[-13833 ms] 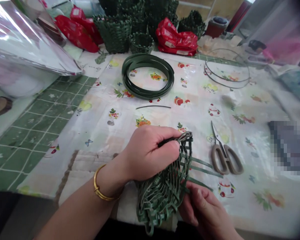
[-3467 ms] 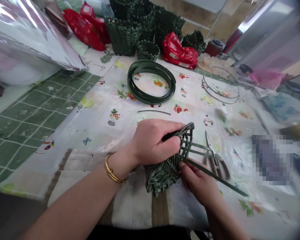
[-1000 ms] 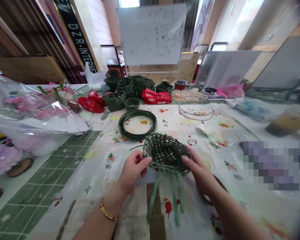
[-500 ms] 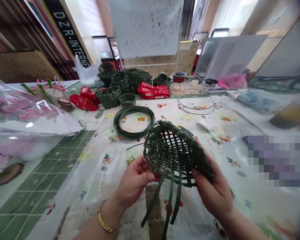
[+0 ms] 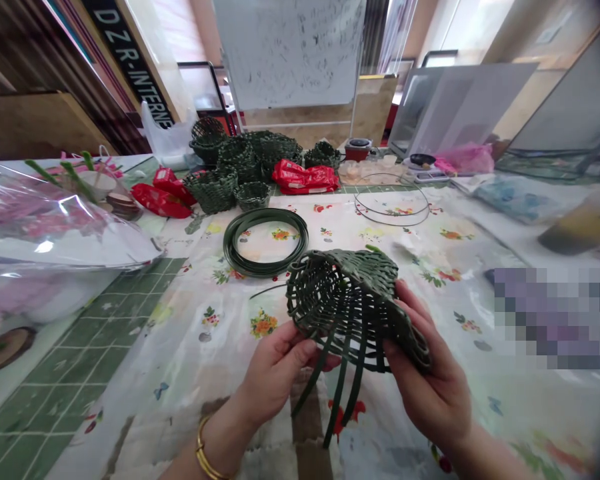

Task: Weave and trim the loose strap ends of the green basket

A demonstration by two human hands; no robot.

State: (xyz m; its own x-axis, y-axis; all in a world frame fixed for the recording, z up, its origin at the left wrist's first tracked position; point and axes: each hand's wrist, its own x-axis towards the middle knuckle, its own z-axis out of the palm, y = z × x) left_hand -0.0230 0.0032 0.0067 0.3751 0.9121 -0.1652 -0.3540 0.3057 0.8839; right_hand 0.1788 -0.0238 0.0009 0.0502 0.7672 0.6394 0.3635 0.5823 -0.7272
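Note:
A dark green woven basket (image 5: 355,313) is held above the table, tilted on its side so its lattice weave shows. Several loose strips (image 5: 351,390) hang from its near edge, and a thin strand (image 5: 267,291) sticks out at the left. My left hand (image 5: 285,363), with a gold bangle on the wrist, pinches the basket's lower left edge between thumb and fingers. Wrapped round the right side is my right hand (image 5: 430,373), thumb on the near face and fingers behind. Just beyond the basket lies a coil of green strip (image 5: 230,243).
Several finished green baskets (image 5: 213,190) stand at the back beside red packets (image 5: 305,177). Two thin wire hoops (image 5: 393,213) lie right of centre. Clear-wrapped pink flowers (image 5: 55,227) occupy the left. A cup of dark liquid (image 5: 580,223) stands at the right. A flowered cloth (image 5: 220,360) covers the table.
The basket has tipped, with its far wall now turned more toward me and its upper rim folded lower. Both hands keep their hold; the camera view has shifted slightly.

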